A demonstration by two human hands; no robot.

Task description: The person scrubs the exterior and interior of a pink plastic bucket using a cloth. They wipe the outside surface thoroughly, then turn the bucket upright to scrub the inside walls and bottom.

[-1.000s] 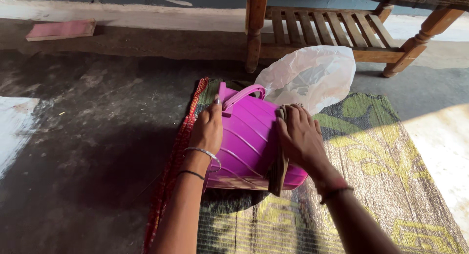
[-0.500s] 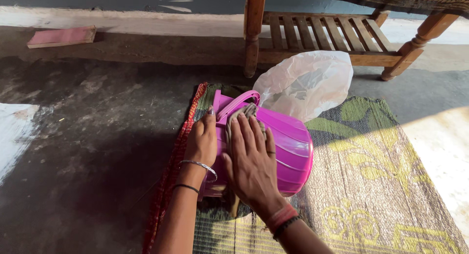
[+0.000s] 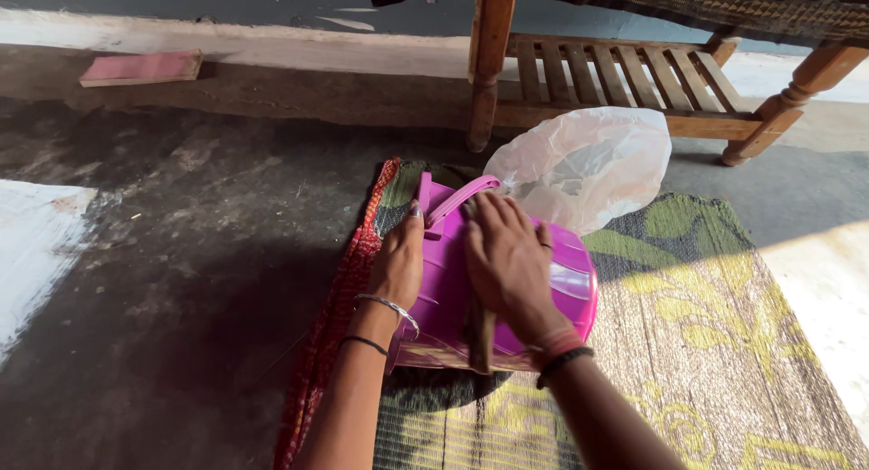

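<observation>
A magenta plastic bucket [image 3: 566, 284] lies on its side on a woven green and gold mat [image 3: 715, 343], its handle [image 3: 462, 199] pointing away from me. My left hand [image 3: 398, 262] grips the bucket's left side near the rim. My right hand [image 3: 507, 262] lies flat on top of the bucket and presses a brownish cloth [image 3: 478, 330] against it; the cloth hangs down below my palm. Both wrists wear bangles and threads.
A crumpled clear plastic bag [image 3: 588, 162] sits just behind the bucket. Beyond it stands a wooden cot [image 3: 634, 72] with turned legs and a slatted lower shelf. A pink board [image 3: 140, 67] lies at the far left. The floor [image 3: 181, 280] is dark concrete, and the mat has a red edge [image 3: 339, 316].
My right hand with the cloth slid from the bucket's right side to its left, then back toward the middle. The left hand kept its hold. The view shifted slightly.
</observation>
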